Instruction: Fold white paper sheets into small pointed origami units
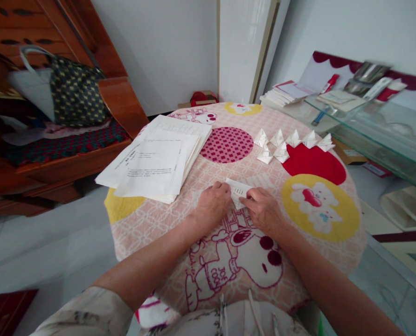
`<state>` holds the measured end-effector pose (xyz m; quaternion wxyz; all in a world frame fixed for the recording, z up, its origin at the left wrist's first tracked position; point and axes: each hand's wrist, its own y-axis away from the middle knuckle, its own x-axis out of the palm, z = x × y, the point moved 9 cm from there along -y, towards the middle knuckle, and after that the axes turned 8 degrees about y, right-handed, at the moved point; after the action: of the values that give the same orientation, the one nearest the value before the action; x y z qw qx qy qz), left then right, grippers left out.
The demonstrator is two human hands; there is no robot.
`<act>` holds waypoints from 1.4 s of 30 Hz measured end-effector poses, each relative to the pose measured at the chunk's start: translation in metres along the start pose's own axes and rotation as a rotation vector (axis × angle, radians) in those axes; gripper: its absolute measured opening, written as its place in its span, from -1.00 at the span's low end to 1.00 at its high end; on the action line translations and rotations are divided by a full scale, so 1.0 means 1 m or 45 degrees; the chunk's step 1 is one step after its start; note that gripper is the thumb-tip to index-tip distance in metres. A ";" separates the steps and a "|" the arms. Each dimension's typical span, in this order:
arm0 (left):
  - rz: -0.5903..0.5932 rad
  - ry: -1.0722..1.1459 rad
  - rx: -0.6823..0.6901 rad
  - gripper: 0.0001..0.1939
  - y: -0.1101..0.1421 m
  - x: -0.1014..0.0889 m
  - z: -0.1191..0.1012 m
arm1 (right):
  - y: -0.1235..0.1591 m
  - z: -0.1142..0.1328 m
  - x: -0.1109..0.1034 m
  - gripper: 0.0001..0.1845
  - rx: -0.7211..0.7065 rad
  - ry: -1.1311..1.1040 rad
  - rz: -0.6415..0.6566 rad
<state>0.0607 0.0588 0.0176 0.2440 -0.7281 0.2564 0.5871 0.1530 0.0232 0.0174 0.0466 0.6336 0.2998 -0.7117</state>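
Note:
A small folded sheet of printed paper point(238, 190) lies on the patterned tablecloth point(225, 170) in front of me. My left hand point(215, 200) grips its left end, fingers closed and pressed on the edge. At the other end my right hand point(264, 207) pinches the paper between thumb and fingers. The lower part of the sheet narrows downward between both hands. Beyond my right hand stand several small folded paper pieces point(280, 151) with pointed tops, set close together in two rows.
To the left rests a stack of printed sheets point(152, 163). A glass shelf point(376, 135) at the right carries metal bowls point(370, 72) and more papers. On the wooden bench point(120, 107) at the far left sits a dotted bag point(77, 91).

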 end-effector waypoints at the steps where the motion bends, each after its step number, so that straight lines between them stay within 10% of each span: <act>1: -0.018 0.003 -0.024 -0.77 0.000 -0.001 0.004 | 0.000 0.000 0.000 -0.69 0.000 0.005 0.005; 10: -0.110 0.246 0.326 -0.73 -0.001 -0.005 -0.012 | 0.000 -0.001 -0.001 -0.68 0.014 -0.040 -0.031; 25: -0.077 0.253 0.289 -0.77 -0.003 0.004 -0.005 | -0.007 -0.010 -0.001 -0.75 0.075 -0.154 -0.039; 42: -0.059 0.344 0.317 -0.43 0.000 -0.006 -0.001 | 0.026 -0.075 -0.037 -0.80 0.527 -0.261 -0.513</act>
<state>0.0608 0.0587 0.0242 0.3089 -0.7702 0.3408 0.4418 0.2374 0.0271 0.0410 -0.1954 0.4824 0.2618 -0.8128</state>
